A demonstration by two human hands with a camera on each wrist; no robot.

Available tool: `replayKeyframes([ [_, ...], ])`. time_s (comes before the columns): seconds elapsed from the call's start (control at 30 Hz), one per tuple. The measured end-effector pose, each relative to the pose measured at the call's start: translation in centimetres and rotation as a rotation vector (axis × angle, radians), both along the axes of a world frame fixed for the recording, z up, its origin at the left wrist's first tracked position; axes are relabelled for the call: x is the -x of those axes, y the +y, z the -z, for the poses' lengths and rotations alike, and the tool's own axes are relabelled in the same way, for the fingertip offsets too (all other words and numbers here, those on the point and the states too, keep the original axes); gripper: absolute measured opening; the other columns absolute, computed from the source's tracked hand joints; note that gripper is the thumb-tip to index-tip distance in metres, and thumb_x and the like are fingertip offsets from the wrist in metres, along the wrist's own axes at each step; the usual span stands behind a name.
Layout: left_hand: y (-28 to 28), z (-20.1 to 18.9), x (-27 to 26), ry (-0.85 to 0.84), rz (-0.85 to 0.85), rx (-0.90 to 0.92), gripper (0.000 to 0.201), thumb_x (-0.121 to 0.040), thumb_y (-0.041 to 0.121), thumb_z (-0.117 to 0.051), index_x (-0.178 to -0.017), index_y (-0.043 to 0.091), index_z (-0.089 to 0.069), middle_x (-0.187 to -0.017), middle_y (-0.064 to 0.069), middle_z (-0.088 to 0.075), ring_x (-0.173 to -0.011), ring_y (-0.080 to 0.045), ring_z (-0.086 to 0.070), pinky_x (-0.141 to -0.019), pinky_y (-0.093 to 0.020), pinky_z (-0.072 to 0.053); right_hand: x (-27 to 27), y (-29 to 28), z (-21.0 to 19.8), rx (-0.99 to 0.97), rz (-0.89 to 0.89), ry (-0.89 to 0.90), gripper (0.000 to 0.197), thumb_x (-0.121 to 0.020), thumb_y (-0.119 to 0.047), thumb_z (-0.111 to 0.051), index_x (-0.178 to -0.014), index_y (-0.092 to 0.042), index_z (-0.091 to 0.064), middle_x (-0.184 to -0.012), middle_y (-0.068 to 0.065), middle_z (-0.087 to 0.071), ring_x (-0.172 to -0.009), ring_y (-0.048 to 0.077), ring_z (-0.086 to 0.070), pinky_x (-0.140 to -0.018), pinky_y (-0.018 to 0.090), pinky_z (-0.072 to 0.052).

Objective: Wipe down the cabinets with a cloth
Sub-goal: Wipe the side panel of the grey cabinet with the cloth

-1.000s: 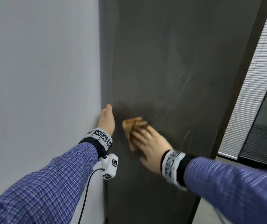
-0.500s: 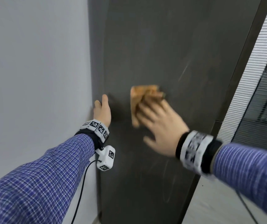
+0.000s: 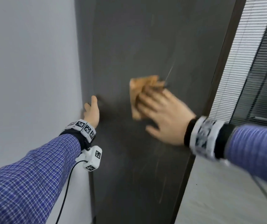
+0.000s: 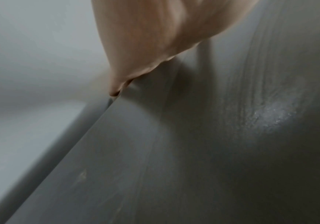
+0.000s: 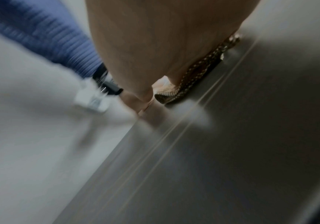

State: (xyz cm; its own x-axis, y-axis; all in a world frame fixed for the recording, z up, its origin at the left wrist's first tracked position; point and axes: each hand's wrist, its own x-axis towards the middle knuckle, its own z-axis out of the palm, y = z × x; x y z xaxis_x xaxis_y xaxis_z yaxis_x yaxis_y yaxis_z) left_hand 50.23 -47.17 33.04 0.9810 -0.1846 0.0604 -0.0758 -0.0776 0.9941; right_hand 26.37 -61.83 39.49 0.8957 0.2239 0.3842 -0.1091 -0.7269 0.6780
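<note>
left hand (image 3: 92, 113) outstretched, right hand (image 3: 165, 117) — splayed

Right hand (image 3: 165, 117) presses cloth (image 3: 141, 88) against cabinet (image 3: 145, 46).

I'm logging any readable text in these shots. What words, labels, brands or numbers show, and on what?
None can be read.
The left wristband and the camera block under it carry only black-and-white square code patterns; those on the right wristband are blurred.
The cabinet door and cloth bear no print.
</note>
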Motion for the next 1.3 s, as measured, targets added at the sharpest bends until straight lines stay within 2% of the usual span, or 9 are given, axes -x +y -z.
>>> replayKeyframes([
  [0.13, 0.1, 0.0, 0.0, 0.009, 0.001, -0.03, 0.085, -0.096, 0.073, -0.018, -0.161, 0.02, -0.001, -0.168, -0.003, -0.006, -0.155, -0.027, -0.008, -0.123, -0.046, -0.002, 1.8, -0.9, -11.1, 0.002, 0.122, -0.32, 0.076, -0.09, -0.062, -0.03, -0.151, -0.017, -0.034, -0.16, 0.015, -0.024, -0.149, 0.037, -0.014, -0.12, 0.055, -0.009],
  [0.23, 0.2, 0.2, 0.2, -0.006, -0.005, -0.062, 0.092, -0.091, 0.078, -0.022, -0.16, 0.02, -0.004, -0.167, -0.007, -0.011, -0.153, -0.031, -0.013, -0.124, -0.05, -0.006, 2.5, -1.2, -11.9, -0.032, 0.164, -0.39, 0.078, -0.091, -0.065, -0.026, -0.153, -0.018, -0.028, -0.162, 0.014, -0.017, -0.15, 0.037, -0.006, -0.12, 0.056, -0.006],
  [0.37, 0.2, 0.6, 0.3, -0.026, -0.014, -0.062, 0.1, -0.084, 0.082, -0.03, -0.159, 0.019, -0.008, -0.165, -0.009, -0.019, -0.15, -0.033, -0.021, -0.122, -0.052, -0.013, 3.6, -0.9, -4.3, -0.031, 0.154, -0.293, 0.081, -0.086, -0.063, -0.037, -0.152, -0.016, -0.033, -0.161, 0.016, -0.022, -0.149, 0.039, -0.01, -0.119, 0.057, -0.008],
  [0.6, -0.1, 1.9, 1.0, -0.054, -0.065, -0.066, 0.096, -0.087, 0.08, -0.033, -0.158, 0.018, -0.012, -0.163, -0.009, -0.024, -0.147, -0.033, -0.028, -0.12, -0.051, -0.018, 7.8, -2.4, 18.5, -0.067, 0.168, 0.429, 0.085, -0.078, -0.056, -0.056, -0.15, -0.014, -0.037, -0.158, 0.011, -0.032, -0.15, 0.031, -0.013, -0.119, 0.051, 0.01],
  [0.7, 0.3, 2.2, 1.0, -0.066, -0.051, -0.062, 0.101, -0.082, 0.081, -0.038, -0.158, 0.018, -0.015, -0.162, -0.008, -0.027, -0.146, -0.032, -0.03, -0.121, -0.051, -0.019, 7.2, -2.4, 18.7, 0.002, 0.171, 0.475, 0.084, -0.077, -0.055, -0.058, -0.148, -0.015, -0.041, -0.156, 0.009, -0.035, -0.149, 0.028, -0.017, -0.119, 0.049, 0.013],
  [0.8, 0.5, 2.8, 1.1, -0.08, -0.04, -0.048, 0.1, -0.085, 0.077, -0.043, -0.158, 0.015, -0.016, -0.162, -0.007, -0.028, -0.148, -0.028, -0.029, -0.122, -0.046, -0.019, 4.7, -1.5, 12.5, -0.027, 0.085, 0.3, 0.081, -0.073, -0.054, -0.06, -0.144, -0.014, -0.049, -0.152, 0.01, -0.042, -0.144, 0.032, -0.03, -0.121, 0.05, -0.004],
  [1.0, 0.5, 5.4, 1.3, -0.107, -0.075, -0.041, 0.077, -0.096, 0.06, -0.047, -0.15, 0.008, -0.033, -0.149, -0.009, -0.045, -0.138, -0.028, -0.041, -0.114, -0.038, -0.027, -1.3, 1.4, 2.2, -0.026, 0.102, -0.056, 0.077, -0.087, -0.06, -0.037, -0.151, -0.016, -0.037, -0.161, 0.012, -0.022, -0.15, 0.035, -0.009, -0.121, 0.053, -0.005],
  [1.2, 1.4, 10.6, 0.8, -0.125, -0.032, -0.104, 0.054, -0.107, 0.043, -0.026, -0.149, 0.011, -0.039, -0.153, -0.006, -0.041, -0.141, -0.02, -0.036, -0.097, -0.023, -0.019, -3.5, 2.1, 12.8, -0.019, 0.01, 0.179, 0.084, -0.078, -0.057, -0.05, -0.149, -0.012, -0.04, -0.158, 0.012, -0.03, -0.148, 0.035, -0.015, -0.12, 0.053, 0.0],
  [1.3, 1.9, 13.5, 0.5, -0.102, -0.009, -0.061, 0.055, -0.108, 0.043, -0.028, -0.152, 0.011, -0.037, -0.157, -0.003, -0.038, -0.145, -0.016, -0.032, -0.104, -0.02, -0.017, -2.2, 1.9, 22.7, 0.054, 0.11, 0.485, 0.09, -0.084, -0.053, -0.049, -0.156, -0.009, -0.018, -0.163, 0.01, -0.015, -0.15, 0.035, -0.001, -0.115, 0.053, 0.022],
])
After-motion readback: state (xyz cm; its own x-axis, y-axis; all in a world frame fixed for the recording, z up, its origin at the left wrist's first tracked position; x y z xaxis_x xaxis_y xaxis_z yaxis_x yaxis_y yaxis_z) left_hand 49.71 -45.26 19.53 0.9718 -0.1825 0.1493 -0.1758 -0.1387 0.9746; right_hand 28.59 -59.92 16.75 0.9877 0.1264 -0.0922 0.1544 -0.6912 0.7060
